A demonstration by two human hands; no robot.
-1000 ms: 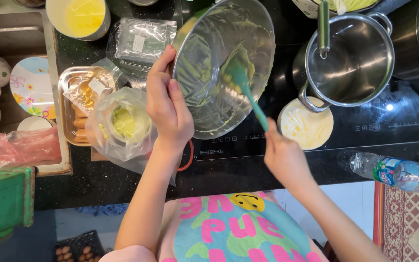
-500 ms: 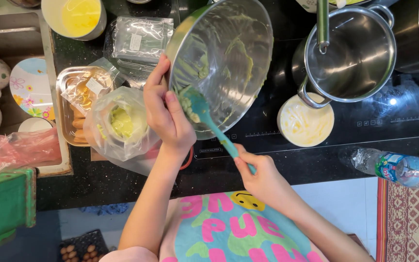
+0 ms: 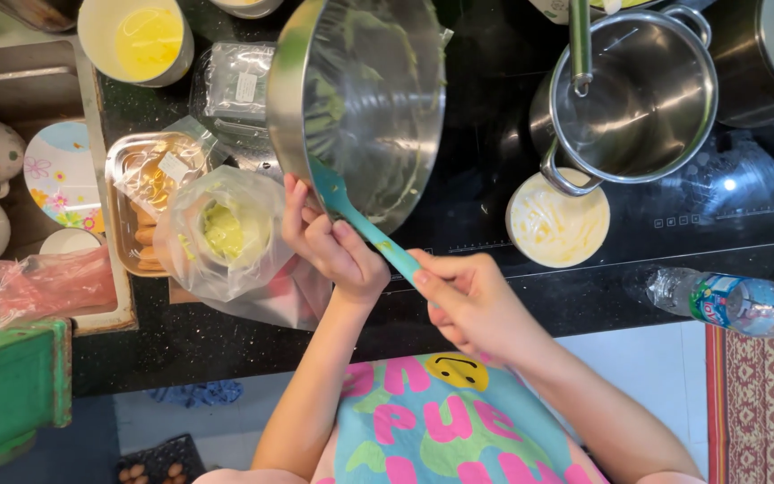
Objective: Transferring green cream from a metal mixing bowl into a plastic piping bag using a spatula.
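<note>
Gripping the lower rim of a tilted steel mixing bowl (image 3: 360, 99), the left hand (image 3: 329, 242) has its fingers curled and pressed together over the edge, holding the bowl tipped toward a clear plastic bag (image 3: 226, 233) with greenish-yellow paste in it. The right hand (image 3: 472, 300) is closed in a fist-like pinch around the handle end of a teal spatula (image 3: 360, 220). That spatula's long axis runs on a diagonal, from the right hand at lower right up to the blade at upper left, where the blade rests against the bowl's lower rim, just beside the left hand's fingertips. The blade crosses over the left hand, so that hand is nearer to it, while the right hand grips the far end of the handle. The bag sits just left of the left hand, its open mouth facing up, beside a foil tray (image 3: 141, 202) of finger biscuits. Smears of green batter cling to the bowl's inner wall. Nearby stand a steel pot (image 3: 638, 99), a small cup of pale cream (image 3: 557, 220), a cup of yellow liquid (image 3: 141, 36) and a plastic water bottle (image 3: 736, 300) lying on its side on the dark counter (image 3: 584, 296).
</note>
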